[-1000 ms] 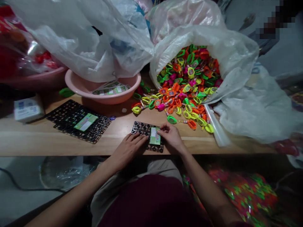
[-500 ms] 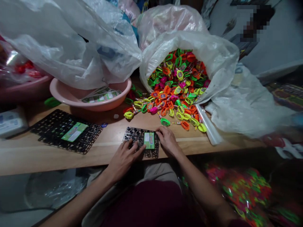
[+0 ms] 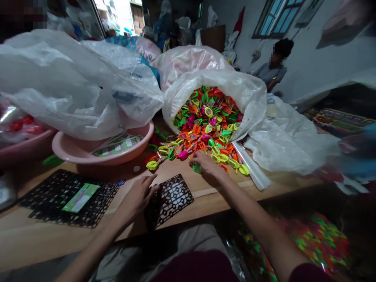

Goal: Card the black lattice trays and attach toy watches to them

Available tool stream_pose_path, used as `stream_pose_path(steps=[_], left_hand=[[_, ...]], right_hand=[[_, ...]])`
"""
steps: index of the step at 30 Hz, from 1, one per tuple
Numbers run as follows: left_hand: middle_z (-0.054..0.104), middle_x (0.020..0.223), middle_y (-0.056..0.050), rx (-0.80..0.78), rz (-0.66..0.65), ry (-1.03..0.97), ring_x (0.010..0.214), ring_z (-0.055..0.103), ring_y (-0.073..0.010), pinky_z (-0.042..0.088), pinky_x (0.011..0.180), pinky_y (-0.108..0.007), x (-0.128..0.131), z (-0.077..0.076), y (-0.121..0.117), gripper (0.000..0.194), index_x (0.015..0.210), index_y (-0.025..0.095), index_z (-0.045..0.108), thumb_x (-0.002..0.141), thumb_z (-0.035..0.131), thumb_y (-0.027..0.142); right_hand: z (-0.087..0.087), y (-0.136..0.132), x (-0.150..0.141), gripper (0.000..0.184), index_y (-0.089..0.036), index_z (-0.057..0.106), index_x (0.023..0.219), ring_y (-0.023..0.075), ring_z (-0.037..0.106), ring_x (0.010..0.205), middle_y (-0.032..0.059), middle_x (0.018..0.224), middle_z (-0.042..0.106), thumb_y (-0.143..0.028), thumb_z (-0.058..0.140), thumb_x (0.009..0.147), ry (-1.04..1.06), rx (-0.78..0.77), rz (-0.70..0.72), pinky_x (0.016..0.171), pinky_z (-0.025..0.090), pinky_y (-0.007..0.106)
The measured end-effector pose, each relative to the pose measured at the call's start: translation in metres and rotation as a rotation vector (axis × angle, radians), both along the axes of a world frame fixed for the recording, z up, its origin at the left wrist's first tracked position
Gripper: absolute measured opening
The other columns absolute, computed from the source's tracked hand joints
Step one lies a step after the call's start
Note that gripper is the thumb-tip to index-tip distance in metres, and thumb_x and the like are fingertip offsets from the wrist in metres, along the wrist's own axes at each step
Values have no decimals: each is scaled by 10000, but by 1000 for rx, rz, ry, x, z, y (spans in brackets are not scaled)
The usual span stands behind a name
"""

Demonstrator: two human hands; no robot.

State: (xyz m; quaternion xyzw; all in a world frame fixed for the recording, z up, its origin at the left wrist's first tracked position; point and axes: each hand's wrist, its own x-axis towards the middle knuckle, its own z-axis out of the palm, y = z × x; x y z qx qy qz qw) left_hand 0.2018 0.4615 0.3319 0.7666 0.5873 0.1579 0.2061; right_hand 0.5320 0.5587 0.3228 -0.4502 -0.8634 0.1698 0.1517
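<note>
Black lattice panel: the small, flat plastic grid (image 3: 176,196) is on the pale wood worktop (image 3: 202,203), pretty close to the front edge. It's my landmark for everything else.
Left hand: at the panel's left side (image 3: 141,194), fingers loosely bent, thumb out over it. Can't tell if it's really gripping.
Right hand: beyond the panel and a bit right (image 3: 205,162), fingers curled down at the near edge of the toys. Can't tell if anything's pinched in there.
Toy watches: neon green, yellow, orange and pink plastic ones (image 3: 208,111), spilling from a cloudy white plastic sack (image 3: 249,90) behind the panel. One green watch (image 3: 196,168) is right under the right hand.
Left of the panel: more overlapping black grids (image 3: 53,192) with a green-and-white printed card (image 3: 80,197) on top, and a pink plastic basin (image 3: 73,147) behind them.
What could go wrong: imo the watches look tangled, so lifting one could drag neighbours toward the panel. A careless left-hand tug could also slide the panel off the front edge.
</note>
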Motion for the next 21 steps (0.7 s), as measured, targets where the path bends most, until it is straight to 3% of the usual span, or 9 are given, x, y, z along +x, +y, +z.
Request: stream_pose_path(steps=[4,6,8,10,12,16,18,21], left_hand=[[711,1315,-216,50,43,193,1156,682,-370,554,1047,-512,-28,-52,-22,623,1421,145,656,900,583,478],[687,1350,-230,26,86,223,1171,664,-395,553,1047,-548,-37,-64,-37,668,1450,130,634,889,610,492],[677,1368,-225,-3,94,168,1193,652,-391,551,1058,-555,-34,-65,-47,687,1471,133,613,902,616,517],[672,1382,-210,-16,72,64,1228,639,-371,539,1086,-553,-20,-60,-47,700,1499,148,581,910,636,524],[656,1417,-201,-45,43,-52,1280,619,-359,523,1114,-556,-1,-54,-39,740,1539,173,535,900,677,518],[630,1494,-156,-238,-79,-250,1298,647,-303,541,1113,-469,16,-24,-15,692,1533,243,547,921,665,543],[641,1513,-105,-320,-83,-244,1310,659,-277,542,1109,-404,-5,0,-14,597,1455,278,625,943,625,584],[742,1376,-71,-184,261,-139,1252,696,-291,563,1061,-379,-75,28,-48,618,1331,272,697,913,576,711]], right_hand=[[0,-6,5,182,-222,767,1012,215,539,1002,57,1082,638,-135,626,938,-43,5,15,847,414,314],[1,-16,8,177,-219,740,1030,206,555,1005,52,1085,634,-157,586,968,94,-19,0,866,430,311],[-2,-25,8,150,-214,707,1034,200,584,1014,47,1080,646,-179,576,972,307,-76,-22,908,454,315],[-7,-33,1,100,-222,674,1039,192,610,974,24,1032,661,-230,616,958,548,-180,-69,914,480,318],[-12,-41,-13,168,-238,657,1077,182,624,915,-4,991,672,-315,690,931,752,-312,-131,876,503,309],[-14,-61,-41,295,-220,706,1070,189,659,900,0,960,712,-429,769,871,877,-483,-191,863,516,317],[-15,-69,-46,298,-205,734,1028,200,677,915,19,967,742,-454,763,866,878,-513,-204,882,520,336],[-23,-77,-41,301,-201,757,1020,216,700,933,41,986,779,-462,747,871,872,-526,-248,915,525,371]])
